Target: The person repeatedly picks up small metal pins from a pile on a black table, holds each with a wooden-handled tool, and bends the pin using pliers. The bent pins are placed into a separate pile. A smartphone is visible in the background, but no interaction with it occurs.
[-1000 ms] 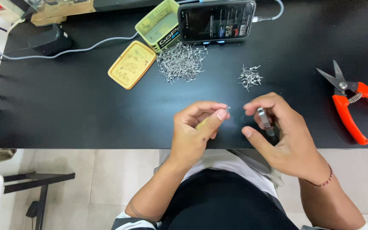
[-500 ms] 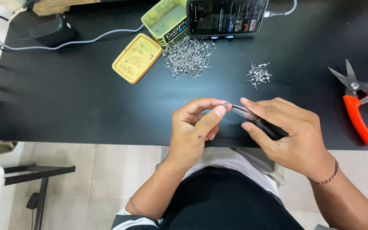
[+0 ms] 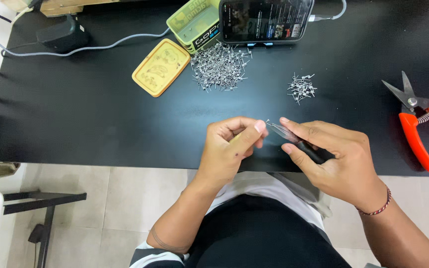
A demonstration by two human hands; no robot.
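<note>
The right hand [image 3: 341, 161] is pinching slim, dark-handled tweezers [image 3: 294, 140], their metal tips meeting the left hand [image 3: 232, 146]. The left hand's fingers are curling closed; I cannot tell what they are holding.

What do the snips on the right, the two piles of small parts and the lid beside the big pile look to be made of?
Snips: bare grey metal blades, glossy orange grips, probably plastic or rubber coating. Large pile and small pile: thin wire pieces, silvery glints suggest metal. Lid: yellow, flat with raised rim and embossed shapes, likely painted tin, possibly plastic.
</note>
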